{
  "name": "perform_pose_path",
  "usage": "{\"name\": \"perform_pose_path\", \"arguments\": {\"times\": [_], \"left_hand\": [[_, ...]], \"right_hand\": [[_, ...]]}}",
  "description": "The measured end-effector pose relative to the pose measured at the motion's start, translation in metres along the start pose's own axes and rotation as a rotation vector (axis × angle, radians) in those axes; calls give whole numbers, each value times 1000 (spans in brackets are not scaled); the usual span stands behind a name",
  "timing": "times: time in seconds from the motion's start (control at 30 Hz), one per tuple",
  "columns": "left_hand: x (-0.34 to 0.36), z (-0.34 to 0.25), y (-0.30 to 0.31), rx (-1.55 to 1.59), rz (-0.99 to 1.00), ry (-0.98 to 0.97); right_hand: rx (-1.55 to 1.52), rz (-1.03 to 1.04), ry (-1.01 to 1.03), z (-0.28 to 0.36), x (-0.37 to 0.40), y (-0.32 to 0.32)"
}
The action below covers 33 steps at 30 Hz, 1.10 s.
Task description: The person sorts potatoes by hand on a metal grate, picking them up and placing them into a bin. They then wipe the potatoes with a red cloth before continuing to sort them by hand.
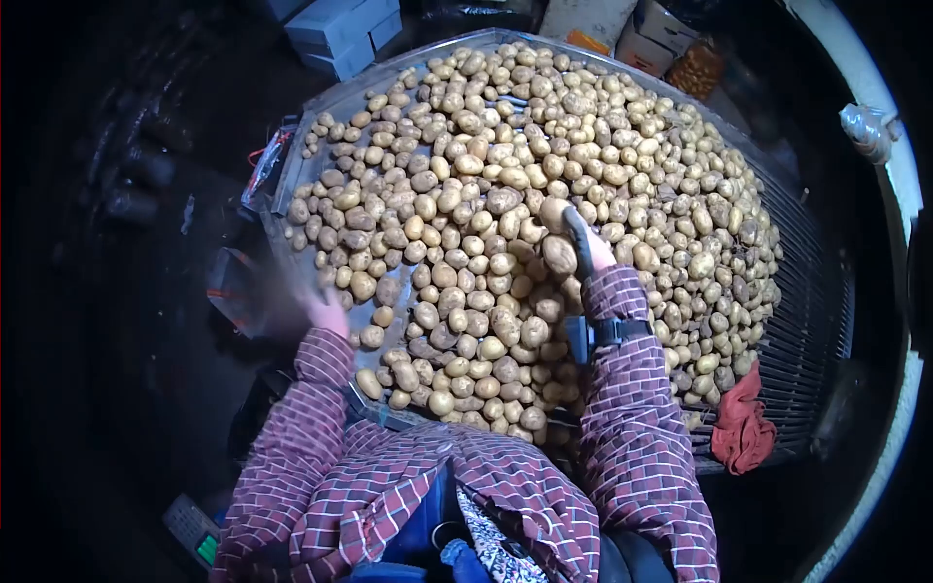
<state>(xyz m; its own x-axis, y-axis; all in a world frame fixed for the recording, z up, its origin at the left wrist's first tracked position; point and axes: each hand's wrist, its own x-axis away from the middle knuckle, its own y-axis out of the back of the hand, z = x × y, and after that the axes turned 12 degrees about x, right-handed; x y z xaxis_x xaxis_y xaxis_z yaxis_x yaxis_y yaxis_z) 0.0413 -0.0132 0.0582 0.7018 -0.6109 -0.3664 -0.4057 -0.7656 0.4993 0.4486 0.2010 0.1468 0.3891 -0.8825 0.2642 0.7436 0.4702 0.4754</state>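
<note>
Many potatoes (466, 165), pale yellow and some soiled, are spread over a metal sorting table (397, 319). My right hand (586, 248), in a dark glove, is over the middle of the pile. Its fingers curl against a large potato (558, 255), and another potato (555, 215) is at the fingertips. The palm side is hidden. Off the table's left edge, my left hand (309, 299) is smeared by motion, close to a bag (233, 290) that hangs there. Whether it holds anything is not visible.
A dark slatted grate (802, 291) runs along the table's right side, with a red cloth (744, 428) at its near end. White boxes (345, 34) stand beyond the far left edge. Cartons (656, 39) and a filled net bag (697, 68) are at the far right.
</note>
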Motion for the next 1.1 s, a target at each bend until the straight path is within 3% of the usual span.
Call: {"name": "perform_pose_path", "arguments": {"times": [0.03, 0.1, 0.13, 0.17, 0.2, 0.23, 0.27, 0.3, 0.37, 0.4, 0.5, 0.57, 0.6, 0.7, 0.73, 0.87, 0.93, 1.03, 1.07, 1.1], "left_hand": [[7, -69, -1, 592, 178, 423], [18, -136, -8, 710, 693, 318], [29, -140, -29, 1097, 906, 493], [37, -166, -36, 1342, 925, 783], [41, -191, -38, 1247, 965, 748], [41, -213, -33, 1205, 986, 565], [43, -209, -35, 1217, 1005, 609], [44, -205, -39, 1234, 1028, 651], [46, -196, -30, 1388, 912, 977], [49, -186, -29, 1364, 904, 762], [58, -162, -27, 1566, 788, 835], [58, -157, -8, 1720, 711, 1115], [59, -154, -6, 1883, 675, 1363], [73, -156, 3, 1747, 601, 1338], [73, -155, 8, 1739, 751, 1380], [77, -153, 16, 1785, 666, 1489], [81, -132, 12, 2101, 826, 1472], [84, -132, 19, 2396, 1093, 1151], [86, -134, 25, 2383, 1061, 1117], [88, -140, 32, 2367, 1026, 1086]], "right_hand": [[115, -38, 208, -30, 9, -10], [-1008, 214, -326, 26, 34, -32], [-829, 432, -321, 39, 45, -34], [-393, 392, -194, 69, 62, -38], [-242, 443, -54, 61, 59, -51], [-94, 486, 90, 52, 56, -64], [-24, 481, 103, 60, 62, -67], [-144, 487, 119, 68, 70, -67], [-528, 612, -200, 57, 80, -69], [-652, 628, -151, 57, 88, -69], [-1002, 712, -39, 63, 102, -72], [-1000, 593, 58, 73, 110, -79], [-994, 602, 47, 80, 112, -80], [-958, 630, 43, 84, 114, -96], [-887, 592, 34, 90, 116, -101], [-735, 435, 100, 95, 114, -125], [-596, 333, 78, 93, 113, -132], [-219, 181, 48, 95, 114, -143], [-78, 134, 31, 95, 114, -149], [157, 37, 159, 98, 117, -152]]}}
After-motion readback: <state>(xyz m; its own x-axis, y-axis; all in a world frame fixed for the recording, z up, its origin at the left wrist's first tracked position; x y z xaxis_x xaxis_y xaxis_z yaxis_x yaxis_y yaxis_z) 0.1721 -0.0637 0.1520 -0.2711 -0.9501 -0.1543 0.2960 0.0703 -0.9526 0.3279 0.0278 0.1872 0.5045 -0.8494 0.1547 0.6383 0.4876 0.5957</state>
